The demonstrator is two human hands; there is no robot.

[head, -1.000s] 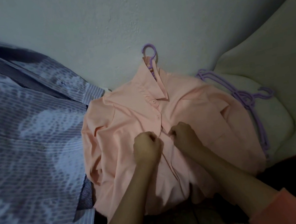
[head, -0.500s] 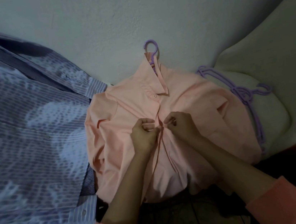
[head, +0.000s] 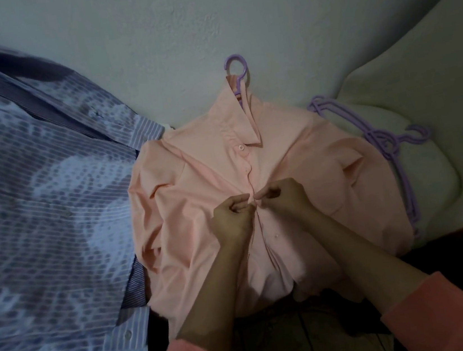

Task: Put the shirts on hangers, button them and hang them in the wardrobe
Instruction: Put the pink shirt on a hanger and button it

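A: What's nearest?

B: Two pink sleeves, then the left hand (head: 234,219) and right hand (head: 282,198), both curled and pinching the front edges of the pink shirt (head: 198,203) where they meet at mid-chest.

A: Where does the shirt lie?

B: Spread flat in front of the person, with a purple hanger (head: 237,68) already inside; its hook pokes out past the collar toward the wall. The upper buttons (head: 240,147) look fastened, the lower front looks open.

A: How will it handle?

B: Thin, soft and light, I'd judge, so it wrinkles and shifts. Best to pinch close by each button and hole.

A: Beyond it?

B: A striped shirt (head: 36,201) lies to the left, and spare hangers (head: 391,148) rest on a pale cushion to the right.
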